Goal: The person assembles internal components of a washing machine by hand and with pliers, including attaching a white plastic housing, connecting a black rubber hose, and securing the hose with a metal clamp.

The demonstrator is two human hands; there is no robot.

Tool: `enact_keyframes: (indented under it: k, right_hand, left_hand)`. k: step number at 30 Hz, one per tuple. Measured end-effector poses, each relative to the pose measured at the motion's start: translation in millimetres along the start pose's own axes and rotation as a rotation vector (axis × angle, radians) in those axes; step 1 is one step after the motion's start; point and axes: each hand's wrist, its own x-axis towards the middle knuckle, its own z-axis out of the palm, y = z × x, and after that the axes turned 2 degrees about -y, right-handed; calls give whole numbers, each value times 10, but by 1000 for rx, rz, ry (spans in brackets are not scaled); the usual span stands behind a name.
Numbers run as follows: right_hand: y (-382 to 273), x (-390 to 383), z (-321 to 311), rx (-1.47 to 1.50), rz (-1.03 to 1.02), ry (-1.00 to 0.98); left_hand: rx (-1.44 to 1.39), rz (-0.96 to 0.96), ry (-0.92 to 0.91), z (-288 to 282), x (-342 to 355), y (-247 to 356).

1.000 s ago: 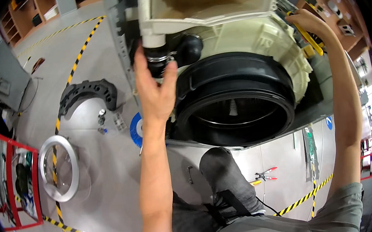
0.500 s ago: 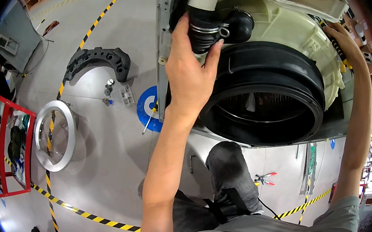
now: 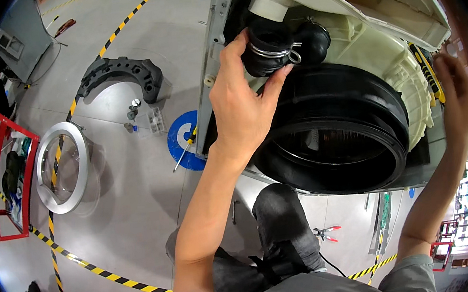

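Observation:
My left hand (image 3: 243, 96) is closed around a black ribbed rubber hose (image 3: 266, 61) with a wire spring clamp (image 3: 275, 54) around it. The hose's open upper end sits just below a white plastic spout (image 3: 269, 6), apart from it. Beside the hose is a round black rubber piece (image 3: 314, 40). Below lies the washing machine's black rubber door gasket (image 3: 343, 97), around the drum opening. At the machine's right side, my right hand (image 3: 457, 88) is raised with loosely bent fingers, holding nothing visible. Close to it, a yellow-and-black tool (image 3: 427, 72) leans by the pale tub (image 3: 391, 64).
On the floor to the left lie a dark curved counterweight (image 3: 121, 72), a round door ring (image 3: 79, 156), small parts (image 3: 135, 115) and a screwdriver (image 3: 185, 151). Red-handled pliers (image 3: 327, 233) and a wrench (image 3: 234, 212) lie near my knees. A red-framed cart (image 3: 5, 164) stands far left.
The hose in my left hand has come down off the white spout, and its open end now shows. My right hand has moved outward, away from the yellow-and-black tool. The view has shifted slightly.

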Motion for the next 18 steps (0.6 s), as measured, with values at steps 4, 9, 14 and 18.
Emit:
enact_keyframes:
  k: [4,9,14,18]
  right_hand:
    - [-1254,-331,601,46,-413,-185]
    - [-1287,-64,962,-44,-599,-270]
    - [-1295,68,1023,-40,-753,-283]
    - [-1294,160,1069,-33,-766,-402]
  left_hand:
    - [-41,-17,-33,-77,-19,-17]
    - [-90,-19,-74,-93,-18,1]
    - [-89,-17,-84,-108,-10,-3]
    - [-101,-35,-81,-118,-43,-38]
